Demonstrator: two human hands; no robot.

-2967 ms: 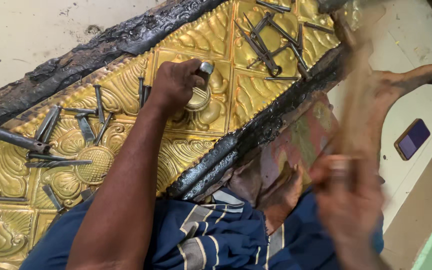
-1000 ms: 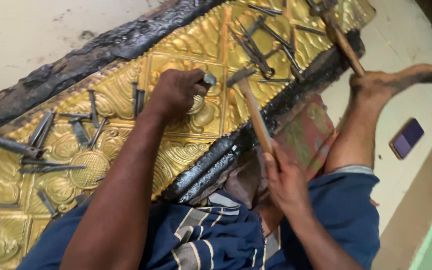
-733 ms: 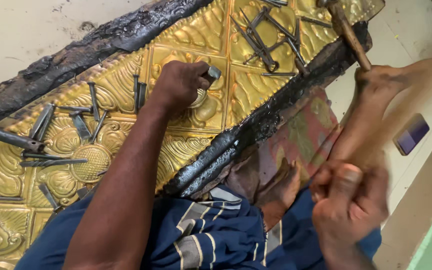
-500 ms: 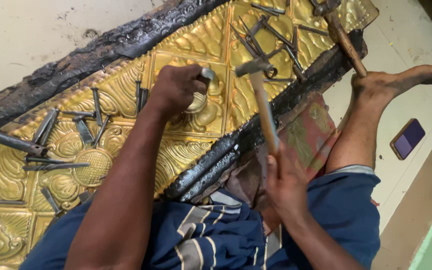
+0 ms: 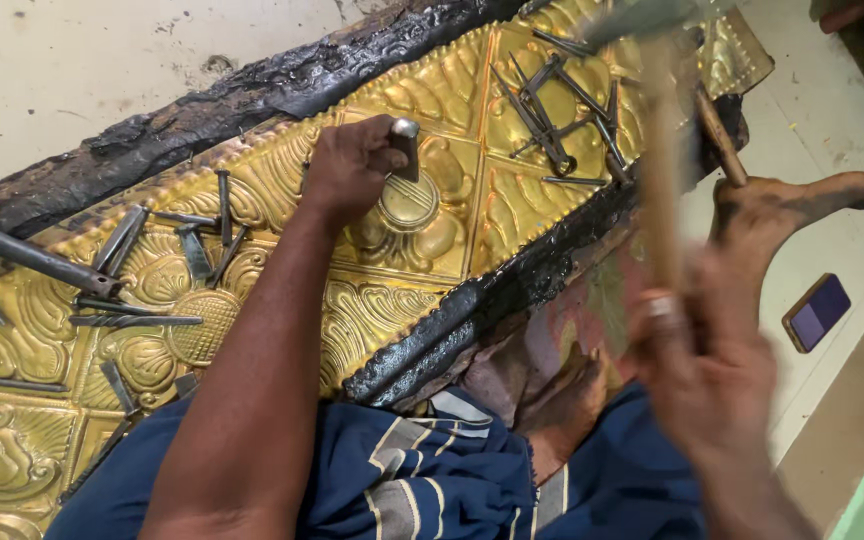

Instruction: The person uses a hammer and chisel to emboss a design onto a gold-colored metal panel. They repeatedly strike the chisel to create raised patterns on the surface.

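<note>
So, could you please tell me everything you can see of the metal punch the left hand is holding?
The punch is a short, dark metal rod with a rounded, shiny silver top. It stands nearly upright, its lower end on the round raised boss of the embossed gold sheet. The left hand wraps around its shaft, so only the top part shows. Nothing touches its top; the blurred hammer in the right hand is raised well away from it.

The left hand point(image 5: 352, 170) grips a short metal punch point(image 5: 406, 148) upright against a round boss on the embossed golden sheet point(image 5: 512, 210), which lies in a black pitch bed point(image 5: 252, 95) on the floor. The right hand point(image 5: 702, 360), blurred, clasps a wooden-handled hammer point(image 5: 662, 200) raised above the sheet. Loose steel chisels point(image 5: 552, 110) lie scattered on the gold.
</note>
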